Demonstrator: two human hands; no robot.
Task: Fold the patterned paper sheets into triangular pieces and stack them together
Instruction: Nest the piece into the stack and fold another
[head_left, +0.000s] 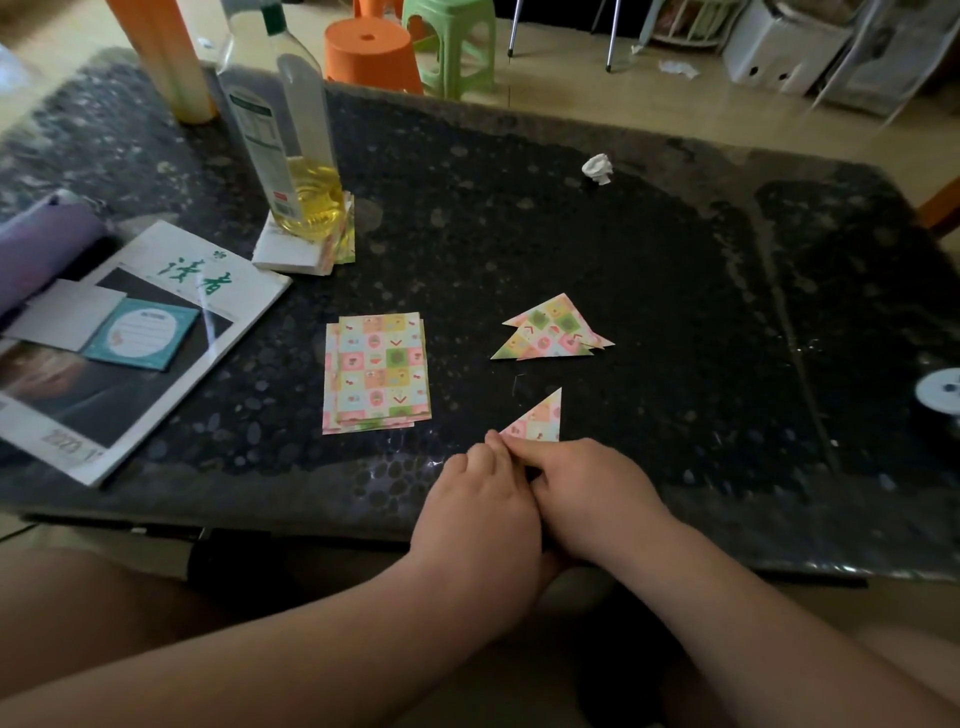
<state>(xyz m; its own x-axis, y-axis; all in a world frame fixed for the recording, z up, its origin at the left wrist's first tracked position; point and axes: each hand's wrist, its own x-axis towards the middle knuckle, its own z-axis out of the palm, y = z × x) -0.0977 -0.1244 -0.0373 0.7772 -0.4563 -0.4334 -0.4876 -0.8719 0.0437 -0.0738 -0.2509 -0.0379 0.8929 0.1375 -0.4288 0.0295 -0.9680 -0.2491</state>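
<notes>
Dark speckled table (675, 249), contents from left. Purple pouch (41, 244), at the left edge, partly out of view. Magazine (156, 291) with green characters on a white cover, lying askew, its far corner near the bottle; on it a white card (67, 312) and, just beside that, a teal notepad (140, 335). Oil bottle (283, 135), clear, upright, yellow liquid in the lower part, standing on a white paper block (291, 254) with patterned edges showing on its right side. Stack of patterned sheets (379, 371), flat and unfolded, slightly fanned, near the table's centre. Left hand (483, 499), fingers curled, fingertips pinching the lower left corner of the folded triangle (540, 418), which sits at the near edge of the table with its point away from the person. Right hand (587, 483), touching the left, fingers curled along the same triangle's lower edge and gripping it. Pile of folded triangles (553, 330), several overlapping, beyond the hands and apart from the flat stack. Crumpled white paper (597, 169), farther back. White round object (940, 389), at the right edge, too cropped to identify.
</notes>
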